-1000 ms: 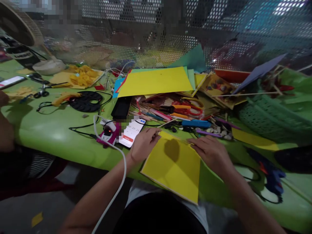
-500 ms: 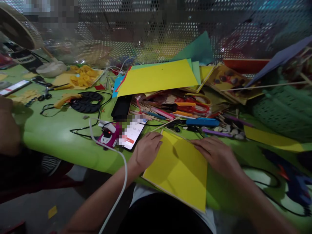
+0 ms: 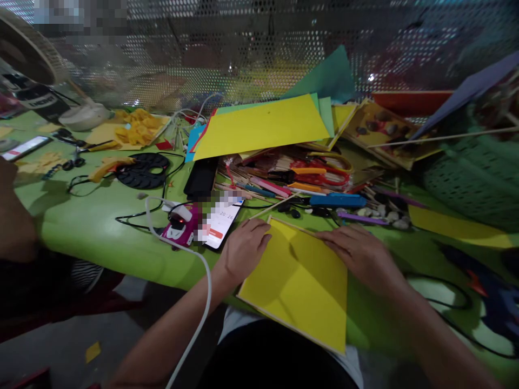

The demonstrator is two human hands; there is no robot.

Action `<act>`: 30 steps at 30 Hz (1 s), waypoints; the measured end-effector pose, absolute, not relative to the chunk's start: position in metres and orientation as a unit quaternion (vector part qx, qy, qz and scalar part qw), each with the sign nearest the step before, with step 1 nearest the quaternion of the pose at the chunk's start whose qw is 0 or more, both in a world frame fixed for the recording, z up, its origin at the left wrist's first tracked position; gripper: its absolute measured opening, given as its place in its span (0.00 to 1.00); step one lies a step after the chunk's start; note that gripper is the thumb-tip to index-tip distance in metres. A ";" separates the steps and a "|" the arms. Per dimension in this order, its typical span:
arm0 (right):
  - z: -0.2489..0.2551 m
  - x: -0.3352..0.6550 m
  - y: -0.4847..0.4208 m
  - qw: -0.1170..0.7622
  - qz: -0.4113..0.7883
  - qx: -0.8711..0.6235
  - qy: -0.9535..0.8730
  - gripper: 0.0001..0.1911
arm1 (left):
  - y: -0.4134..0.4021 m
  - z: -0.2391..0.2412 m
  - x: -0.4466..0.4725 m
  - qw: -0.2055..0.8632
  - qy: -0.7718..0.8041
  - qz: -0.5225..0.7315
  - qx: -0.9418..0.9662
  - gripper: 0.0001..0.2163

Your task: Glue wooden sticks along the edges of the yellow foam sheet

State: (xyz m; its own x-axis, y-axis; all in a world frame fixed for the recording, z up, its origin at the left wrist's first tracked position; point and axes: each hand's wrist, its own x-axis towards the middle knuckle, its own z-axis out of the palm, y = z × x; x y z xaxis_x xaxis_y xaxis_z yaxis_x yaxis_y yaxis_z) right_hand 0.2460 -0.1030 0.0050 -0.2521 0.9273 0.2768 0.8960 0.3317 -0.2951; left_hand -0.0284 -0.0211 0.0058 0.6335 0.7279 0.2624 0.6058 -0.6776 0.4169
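A yellow card (image 3: 304, 286) edged with thin wooden sticks lies tilted over the table's front edge, above my lap. My left hand (image 3: 246, 248) is closed at its upper left edge, fingers pressed together. At the upper right corner, the bent fingers of my right hand (image 3: 360, 251) grip the edge, touching the end of a thin wooden stick (image 3: 294, 226) that runs along the top. My thumbs' undersides are hidden. Beyond my left fingers lies another thin stick (image 3: 275, 206). A phone (image 3: 221, 224) rests just left of that hand.
A white cable (image 3: 208, 281) crosses over my left forearm. Behind the card are a blue-handled tool (image 3: 336, 201), pliers, sticks and stacked coloured paper (image 3: 263, 127). A glue gun (image 3: 492, 297) lies at right, near a green basket (image 3: 466, 173). Another person's arm (image 3: 16, 216) is at left.
The stick along the card's top now lies flush with the edge, where it stood slightly off before. Both hands have stayed nearly in place; the view shifted slightly.
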 end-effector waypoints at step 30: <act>0.004 0.244 -0.103 0.141 -0.057 -0.613 -0.775 0.08 | -0.012 0.002 -0.029 0.106 0.350 0.142 0.920 0.20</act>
State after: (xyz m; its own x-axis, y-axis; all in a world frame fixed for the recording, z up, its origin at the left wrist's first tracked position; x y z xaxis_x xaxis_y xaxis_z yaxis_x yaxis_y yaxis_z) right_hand 0.2439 -0.1027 0.0038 -0.2079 0.9347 0.2883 0.9668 0.2411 -0.0844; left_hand -0.0291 -0.0119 0.0025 0.7147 0.6741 0.1864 0.6138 -0.7323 0.2948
